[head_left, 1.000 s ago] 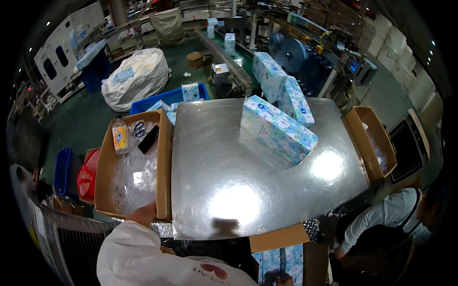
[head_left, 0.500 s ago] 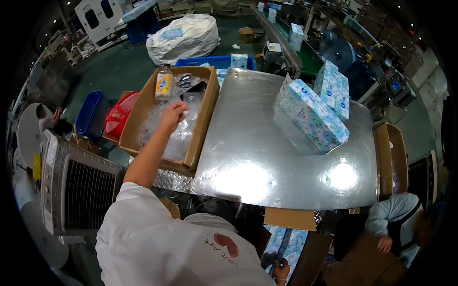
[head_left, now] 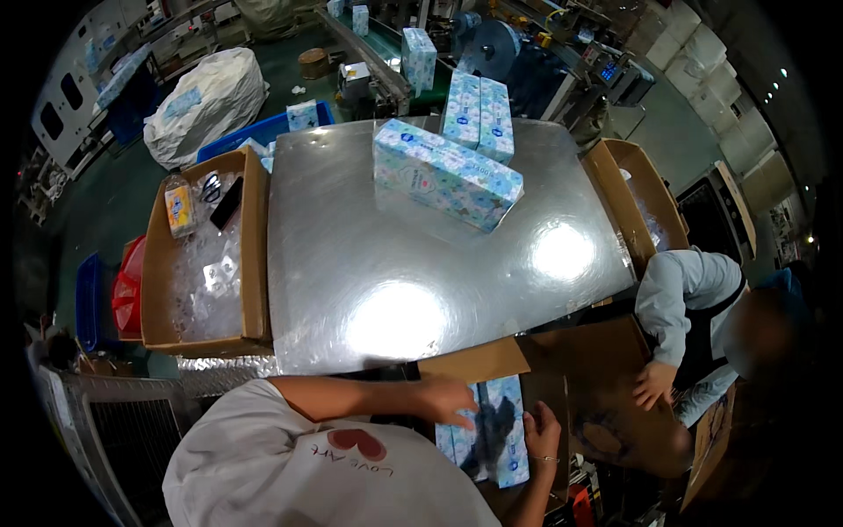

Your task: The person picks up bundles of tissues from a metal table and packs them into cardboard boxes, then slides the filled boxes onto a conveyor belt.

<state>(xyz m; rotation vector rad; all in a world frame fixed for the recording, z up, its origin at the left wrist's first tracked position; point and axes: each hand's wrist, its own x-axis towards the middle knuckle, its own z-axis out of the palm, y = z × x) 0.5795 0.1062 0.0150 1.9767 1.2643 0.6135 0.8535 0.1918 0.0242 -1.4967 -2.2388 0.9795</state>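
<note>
My left hand (head_left: 450,400) lies on the upper left corner of a blue-and-white patterned tissue pack (head_left: 493,432). The pack stands in an open brown carton (head_left: 587,369) below the near edge of the metal table (head_left: 369,263). My right hand (head_left: 542,430) rests flat against the pack's right side, fingers straight. On the table lie a long tissue pack (head_left: 445,173) and two more packs (head_left: 479,106) behind it.
A cardboard box (head_left: 156,263) with clear plastic bags, a bottle and scissors stands left of the table, and another box (head_left: 629,186) stands at the right. A co-worker's hand (head_left: 653,385) rests on the carton. Machinery and a white sack (head_left: 204,104) stand behind.
My left hand has come out of the left box of plastic bags and down onto the tissue pack in the carton. My view has swung to the right.
</note>
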